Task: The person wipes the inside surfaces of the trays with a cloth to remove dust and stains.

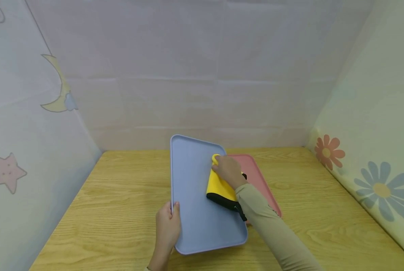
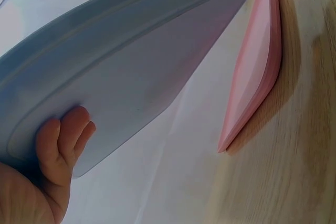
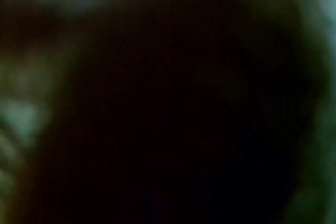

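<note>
A blue rectangular tray [image 1: 191,210] is held tilted up above the table, its inner face towards the head camera. My left hand [image 1: 168,226] grips its lower left edge, thumb at the rim. In the left wrist view, fingers [image 2: 73,129] of that hand lie against the tray's underside [image 2: 131,82]. My right hand [image 1: 228,170] holds a yellow cloth [image 1: 218,186] with black edging against the tray's inner face, right of its middle. Part of the cloth is hidden by the hand and sleeve. The right wrist view is dark and blurred.
A pink tray [image 1: 256,177] lies on the wooden table [image 1: 120,203], behind and to the right of the blue one, which partly covers it. Pale cloth walls [image 1: 195,101] with printed shapes stand at the back and both sides.
</note>
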Motion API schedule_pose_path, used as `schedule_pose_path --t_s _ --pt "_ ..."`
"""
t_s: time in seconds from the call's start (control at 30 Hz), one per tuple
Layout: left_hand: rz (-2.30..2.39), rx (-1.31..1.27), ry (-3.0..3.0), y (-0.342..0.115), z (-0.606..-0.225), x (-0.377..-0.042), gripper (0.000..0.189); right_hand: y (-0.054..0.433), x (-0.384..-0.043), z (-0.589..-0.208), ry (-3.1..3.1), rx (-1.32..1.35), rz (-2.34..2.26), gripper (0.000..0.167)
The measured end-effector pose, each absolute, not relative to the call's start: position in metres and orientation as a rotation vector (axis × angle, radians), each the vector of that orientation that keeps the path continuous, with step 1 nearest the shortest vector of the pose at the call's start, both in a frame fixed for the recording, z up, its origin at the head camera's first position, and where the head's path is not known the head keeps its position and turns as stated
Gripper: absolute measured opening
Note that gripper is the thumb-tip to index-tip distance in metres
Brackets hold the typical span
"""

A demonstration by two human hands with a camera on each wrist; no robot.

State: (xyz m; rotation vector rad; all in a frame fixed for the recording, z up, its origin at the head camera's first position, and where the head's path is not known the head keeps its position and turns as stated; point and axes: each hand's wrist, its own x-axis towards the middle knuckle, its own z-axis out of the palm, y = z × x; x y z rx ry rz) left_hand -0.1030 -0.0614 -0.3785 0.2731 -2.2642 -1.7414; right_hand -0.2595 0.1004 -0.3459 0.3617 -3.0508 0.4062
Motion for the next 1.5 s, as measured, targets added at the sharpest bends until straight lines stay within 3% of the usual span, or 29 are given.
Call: schedule_pose_path --t_s 0.27,0.5,0.73,1.5 --pt "-1.73 0.278 -2.277 -0.061 -0.377 -0.102 0.019 0.106 -0.26 -0.349 -3.048 0.331 0.415 0.017" --pt "-1.718 0.275 -2.283 -0.061 -0.377 -0.101 0.018 0.109 -0.262 -0.353 -3.059 0.319 0.395 0.025" --pt "-1.692 0.26 -2.28 -0.061 -0.378 -0.1 0.016 0.11 -0.262 -0.356 -3.058 0.309 0.414 0.017" --pt "-1.703 0.257 -2.288 -0.061 -0.379 -0.101 0.018 0.098 -0.252 -0.35 -3.034 0.383 0.464 0.021"
